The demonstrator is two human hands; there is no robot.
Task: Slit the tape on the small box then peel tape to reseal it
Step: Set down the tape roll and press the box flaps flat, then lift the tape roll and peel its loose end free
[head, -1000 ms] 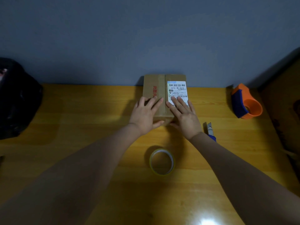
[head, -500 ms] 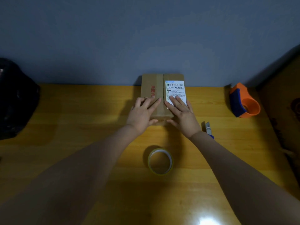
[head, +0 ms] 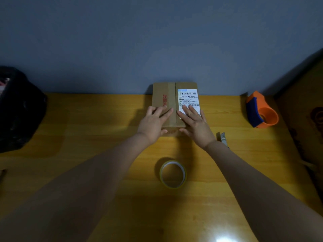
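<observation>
At the far left a black bag [head: 15, 109] sat on the wooden table [head: 87, 137], well apart from the work. Toward the middle, the left hand [head: 153, 124] lay flat with fingers spread on the left flap of the small box [head: 164, 95], which stood against the wall at the table's far edge, centre seam running away from the person. The right hand [head: 195, 124] rested likewise, fingers splayed over the white shipping label [head: 187, 98], gripping nothing. The box looked like light, stiff cardboard that would slide under a blade, so pressing down on the flaps either side of the seam seemed the sound hold. The tape roll [head: 173, 173] lay flat nearer the person; its film was probably thin, clingy and best peeled by its free end. A utility knife [head: 222, 137] lay just beside the right wrist, and an orange tape dispenser [head: 262, 110] stood farther right.
</observation>
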